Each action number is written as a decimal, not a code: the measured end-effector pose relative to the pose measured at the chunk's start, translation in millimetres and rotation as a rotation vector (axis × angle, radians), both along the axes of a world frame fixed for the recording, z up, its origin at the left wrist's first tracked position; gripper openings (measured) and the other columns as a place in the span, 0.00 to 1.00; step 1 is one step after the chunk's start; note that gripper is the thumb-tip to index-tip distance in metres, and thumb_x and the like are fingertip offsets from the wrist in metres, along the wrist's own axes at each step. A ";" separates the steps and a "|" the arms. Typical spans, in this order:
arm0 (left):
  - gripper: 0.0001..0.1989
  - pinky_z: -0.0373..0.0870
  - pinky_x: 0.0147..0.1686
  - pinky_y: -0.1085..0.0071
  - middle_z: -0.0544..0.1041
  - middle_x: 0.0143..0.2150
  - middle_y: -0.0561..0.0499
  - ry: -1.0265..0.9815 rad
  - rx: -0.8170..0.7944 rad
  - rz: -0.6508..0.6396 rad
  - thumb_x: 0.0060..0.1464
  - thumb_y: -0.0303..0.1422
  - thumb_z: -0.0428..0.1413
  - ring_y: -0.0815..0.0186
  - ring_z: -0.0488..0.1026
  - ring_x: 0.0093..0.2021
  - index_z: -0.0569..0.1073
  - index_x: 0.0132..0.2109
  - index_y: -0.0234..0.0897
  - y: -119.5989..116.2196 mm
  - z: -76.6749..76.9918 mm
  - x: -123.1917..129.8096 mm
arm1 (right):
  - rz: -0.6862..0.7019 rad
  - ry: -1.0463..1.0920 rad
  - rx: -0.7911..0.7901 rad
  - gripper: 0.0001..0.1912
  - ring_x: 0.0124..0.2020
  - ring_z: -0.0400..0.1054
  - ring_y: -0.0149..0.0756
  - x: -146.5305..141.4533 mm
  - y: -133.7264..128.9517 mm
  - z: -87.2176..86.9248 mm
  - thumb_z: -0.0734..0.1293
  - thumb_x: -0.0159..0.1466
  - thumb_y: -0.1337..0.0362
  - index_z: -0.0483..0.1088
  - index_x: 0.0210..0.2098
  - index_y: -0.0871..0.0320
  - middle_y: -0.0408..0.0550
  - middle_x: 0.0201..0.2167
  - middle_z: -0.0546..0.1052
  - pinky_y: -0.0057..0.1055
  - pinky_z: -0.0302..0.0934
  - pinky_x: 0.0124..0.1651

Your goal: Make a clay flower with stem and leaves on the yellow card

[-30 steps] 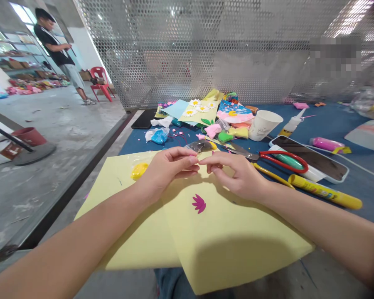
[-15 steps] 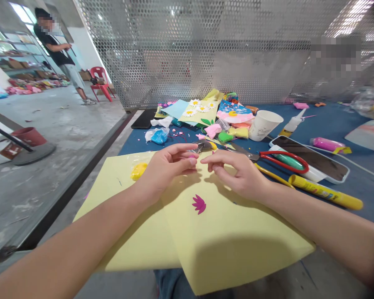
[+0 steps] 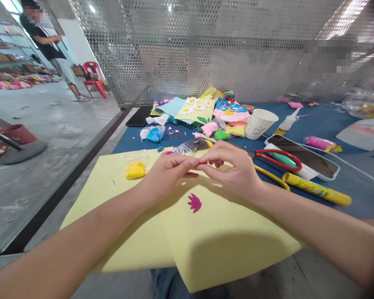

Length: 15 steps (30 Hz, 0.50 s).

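My left hand (image 3: 171,170) and my right hand (image 3: 229,166) meet fingertip to fingertip above the pale yellow sheet (image 3: 137,241). Both are closed in a pinch on what seems a tiny piece of pink clay, almost wholly hidden by the fingers. Below them on the sheet lies a flat magenta clay shape (image 3: 194,203) with several pointed petals. To the left of my left hand is a clear bag of yellow clay (image 3: 135,170). Behind the hands, a dark item in clear wrapping (image 3: 195,145) lies by the sheet's far edge.
Right of my right hand are red-handled scissors (image 3: 294,167), a yellow glue stick (image 3: 317,189) and a phone (image 3: 305,154). Farther back stand a paper cup (image 3: 261,123) and a glue bottle (image 3: 287,122), beside bagged clay and a daisy card (image 3: 197,109). Perforated metal (image 3: 174,54) rises behind.
My hands were slightly apart, with a pink bit at the left fingertips. Now the right fingers have closed against the left ones. The whole view has shifted a little.
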<state>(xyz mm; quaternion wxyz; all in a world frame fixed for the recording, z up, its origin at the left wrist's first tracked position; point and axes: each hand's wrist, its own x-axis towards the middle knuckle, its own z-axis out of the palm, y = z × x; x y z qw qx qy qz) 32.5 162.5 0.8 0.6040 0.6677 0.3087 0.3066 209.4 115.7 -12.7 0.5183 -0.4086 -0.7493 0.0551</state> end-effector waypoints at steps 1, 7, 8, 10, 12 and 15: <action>0.12 0.77 0.45 0.67 0.83 0.38 0.49 0.000 0.010 -0.005 0.54 0.42 0.60 0.61 0.79 0.42 0.83 0.34 0.39 -0.4 0.5 0.0 | -0.002 0.011 0.018 0.05 0.29 0.67 0.31 -0.3 0.0 0.0 0.68 0.61 0.68 0.77 0.35 0.54 0.46 0.28 0.75 0.28 0.63 0.29; 0.07 0.78 0.40 0.68 0.82 0.33 0.50 0.010 -0.041 0.008 0.49 0.38 0.64 0.63 0.79 0.36 0.82 0.31 0.40 -2.1 2.0 -1.3 | -0.006 -0.019 0.067 0.10 0.29 0.67 0.31 2.5 -1.3 -1.7 0.67 0.62 0.65 0.79 0.41 0.50 0.46 0.29 0.74 0.29 0.65 0.30; 0.07 0.78 0.39 0.68 0.82 0.32 0.50 0.001 -0.072 0.001 0.49 0.38 0.64 0.63 0.79 0.35 0.82 0.31 0.39 -2.0 1.9 -1.3 | -0.002 -0.026 0.082 0.10 0.29 0.67 0.31 3.1 -1.3 -2.2 0.67 0.62 0.65 0.80 0.40 0.49 0.46 0.29 0.74 0.30 0.65 0.31; 0.08 0.78 0.37 0.68 0.82 0.31 0.50 -0.009 -0.112 -0.009 0.49 0.39 0.64 0.63 0.79 0.35 0.82 0.30 0.39 -1.7 1.8 -1.0 | 0.001 -0.037 0.109 0.09 0.29 0.66 0.31 4.1 -1.2 -3.1 0.68 0.62 0.65 0.80 0.39 0.49 0.45 0.27 0.72 0.30 0.65 0.31; 0.08 0.78 0.37 0.69 0.82 0.30 0.50 -0.004 -0.113 -0.011 0.48 0.38 0.65 0.63 0.79 0.34 0.82 0.29 0.39 -1.3 2.1 -0.6 | -0.014 -0.042 0.118 0.08 0.29 0.66 0.31 4.5 -1.2 -3.5 0.69 0.62 0.65 0.81 0.38 0.49 0.45 0.27 0.72 0.30 0.64 0.31; 0.07 0.78 0.37 0.71 0.81 0.28 0.51 0.006 -0.078 0.021 0.48 0.37 0.65 0.65 0.79 0.33 0.82 0.29 0.39 -0.7 2.7 -0.2 | -0.044 -0.047 0.135 0.08 0.30 0.67 0.32 4.4 -1.4 -3.6 0.69 0.61 0.66 0.81 0.38 0.49 0.45 0.27 0.72 0.30 0.64 0.31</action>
